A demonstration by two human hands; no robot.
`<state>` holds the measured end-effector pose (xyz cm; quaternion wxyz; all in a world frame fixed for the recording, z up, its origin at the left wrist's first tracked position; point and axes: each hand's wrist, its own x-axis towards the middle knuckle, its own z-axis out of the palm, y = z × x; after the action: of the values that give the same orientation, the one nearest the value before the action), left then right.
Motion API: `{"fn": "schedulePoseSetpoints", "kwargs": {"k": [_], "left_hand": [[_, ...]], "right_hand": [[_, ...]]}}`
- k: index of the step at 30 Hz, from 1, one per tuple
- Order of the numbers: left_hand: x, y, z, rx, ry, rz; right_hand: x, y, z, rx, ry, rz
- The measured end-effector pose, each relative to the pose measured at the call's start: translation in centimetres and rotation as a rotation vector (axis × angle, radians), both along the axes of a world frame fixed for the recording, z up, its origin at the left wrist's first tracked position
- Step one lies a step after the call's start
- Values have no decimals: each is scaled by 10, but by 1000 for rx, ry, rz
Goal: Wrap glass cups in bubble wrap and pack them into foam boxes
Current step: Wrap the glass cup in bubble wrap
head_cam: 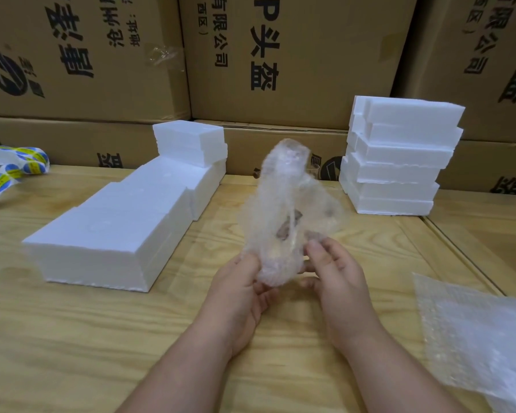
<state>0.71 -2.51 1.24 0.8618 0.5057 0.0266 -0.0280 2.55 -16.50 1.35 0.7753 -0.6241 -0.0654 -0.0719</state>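
Observation:
A bundle of bubble wrap stands upright above the middle of the wooden table, blurred, with a glass cup faintly showing through it. My left hand grips the bundle's lower left side. My right hand pinches the wrap at its lower right, fingers curled into the folds. A row of white foam boxes runs from front left toward the back, with two more stacked at its far end. A stack of several foam boxes stands at the back right.
Loose sheets of bubble wrap lie at the table's right front. A strip of blue and yellow stickers lies at the far left. Large printed cardboard cartons wall off the back of the table.

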Motion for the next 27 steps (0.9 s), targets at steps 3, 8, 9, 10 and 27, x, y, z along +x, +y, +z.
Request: {"fn": "schedulePoseSetpoints", "kwargs": {"k": [3, 8, 9, 10, 27], "left_hand": [[0, -1, 0, 32, -34, 140], [1, -3, -1, 212, -114, 217], [1, -4, -2, 264, -89, 257], [0, -6, -3, 306, -67, 294], [-11, -16, -1, 380, -337, 145]], "right_hand": [[-5, 7, -5, -173, -59, 43], [-14, 14, -4, -327, -78, 108], [-15, 15, -3, -350, -91, 98], [-15, 15, -2, -363, -89, 74], [-1, 3, -12, 239, 201, 131]]}}
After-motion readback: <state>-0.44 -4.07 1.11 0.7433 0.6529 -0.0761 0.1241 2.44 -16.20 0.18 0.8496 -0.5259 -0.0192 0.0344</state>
